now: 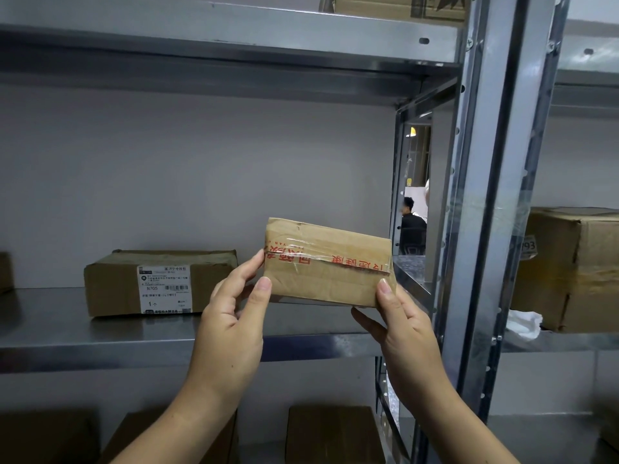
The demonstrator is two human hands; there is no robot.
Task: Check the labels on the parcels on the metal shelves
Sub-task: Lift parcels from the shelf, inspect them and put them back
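I hold a small brown cardboard parcel [326, 262] up in front of the metal shelf [100, 333]. Clear tape with upside-down red print runs across the face turned to me, and no label shows on that face. My left hand [231, 316] grips its left end, thumb on the front and a finger on the side. My right hand [398, 329] grips the lower right corner, thumb on the front. A second brown parcel [160, 283] lies on the shelf to the left, its white printed label [164, 289] reading N705 facing me.
Metal uprights [482, 195] stand just right of the held parcel. A large box [566, 269] and crumpled white paper [524, 324] sit on the neighbouring shelf at right. More boxes [331, 433] lie on the shelf below. A person sits far behind, seen through the gap.
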